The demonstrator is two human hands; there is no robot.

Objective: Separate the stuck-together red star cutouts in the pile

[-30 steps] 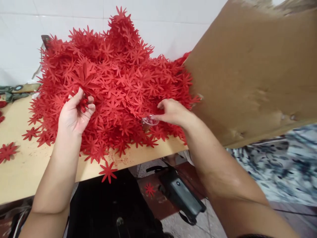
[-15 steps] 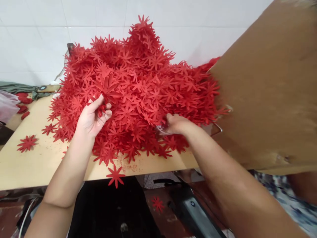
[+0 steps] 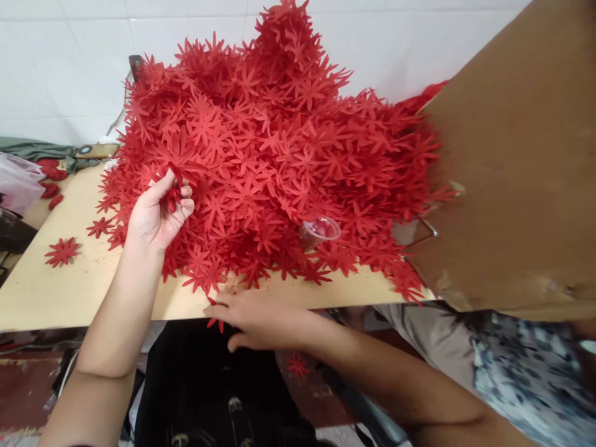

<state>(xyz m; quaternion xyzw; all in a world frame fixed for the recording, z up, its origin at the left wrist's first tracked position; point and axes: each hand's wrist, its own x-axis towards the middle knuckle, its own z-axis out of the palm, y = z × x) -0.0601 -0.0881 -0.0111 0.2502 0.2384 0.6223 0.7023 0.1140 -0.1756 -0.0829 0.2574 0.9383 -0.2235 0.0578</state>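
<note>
My left hand (image 3: 161, 211) is closed around a few red petalled flower pieces (image 3: 179, 152), raised in front of the pile. A large heap of red flower cutouts (image 3: 242, 161) covers much of the table. My right hand (image 3: 246, 316) is at the table's front edge, its thumb apart from the stretched fingers. Beneath those fingers lies a single red flower cutout (image 3: 215, 324), partly hidden and poking over the edge. A clear plastic cup (image 3: 321, 228) sits tilted in the front of the heap, apart from both hands.
A big brown cardboard sheet (image 3: 507, 167) stands at the right. Loose flower cutouts (image 3: 63, 251) lie on the wooden table (image 3: 28, 298) at the left, near a translucent bag (image 3: 18, 183). Another person in patterned clothing (image 3: 516, 366) is at the lower right.
My right hand has left the plastic cup and moved left and toward me, to the flower at the table edge. My left hand still holds its flower pieces. The view has shifted.
</note>
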